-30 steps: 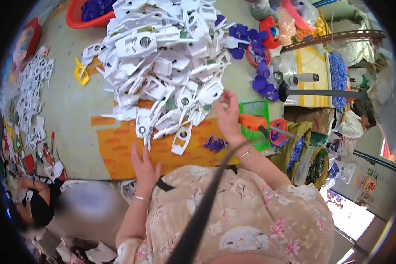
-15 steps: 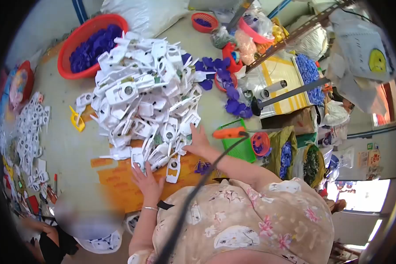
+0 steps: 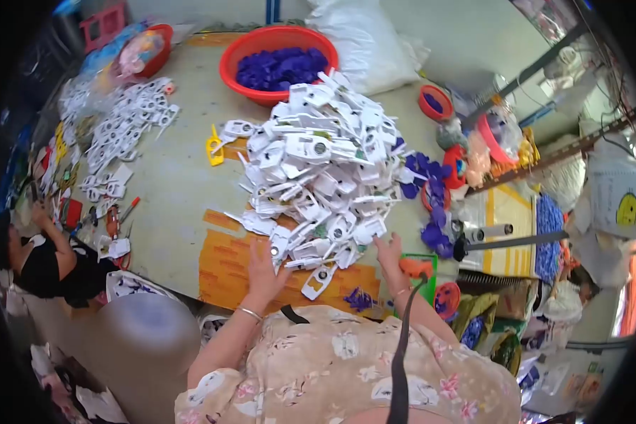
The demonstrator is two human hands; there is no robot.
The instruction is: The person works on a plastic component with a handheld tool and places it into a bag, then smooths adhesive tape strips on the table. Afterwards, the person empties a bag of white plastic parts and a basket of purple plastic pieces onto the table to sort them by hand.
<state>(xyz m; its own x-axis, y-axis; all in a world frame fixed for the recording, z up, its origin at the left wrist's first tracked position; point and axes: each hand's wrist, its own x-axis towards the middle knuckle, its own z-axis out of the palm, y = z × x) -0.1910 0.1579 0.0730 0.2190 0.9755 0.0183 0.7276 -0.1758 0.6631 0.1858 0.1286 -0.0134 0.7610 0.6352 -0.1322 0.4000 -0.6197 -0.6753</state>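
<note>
A large heap of white plastic parts (image 3: 325, 166), several with a round metal-looking insert, rises on the table in front of me. At its near left edge my left hand (image 3: 265, 274) is open, fingers stretched up against the lowest parts. My right hand (image 3: 390, 260) is open too, at the heap's near right edge, fingertips by a white part. One loose white part (image 3: 319, 281) lies between the hands on the orange-brown taped sheet (image 3: 222, 265). Right of my right hand is an orange tool handle (image 3: 415, 268) with a dark cord, over a green basket (image 3: 427, 263).
A red basin (image 3: 279, 67) of purple pieces stands behind the heap. Purple discs (image 3: 437, 219) trail down its right side. A yellow tool (image 3: 214, 146) lies to the left, with more white parts (image 3: 131, 120) beyond. Another person (image 3: 49, 261) sits at the left.
My view has swung left, so the table appears farther right. My hands are farther apart in view, at either side of the heap's near edge. The heap looks much the same.
</note>
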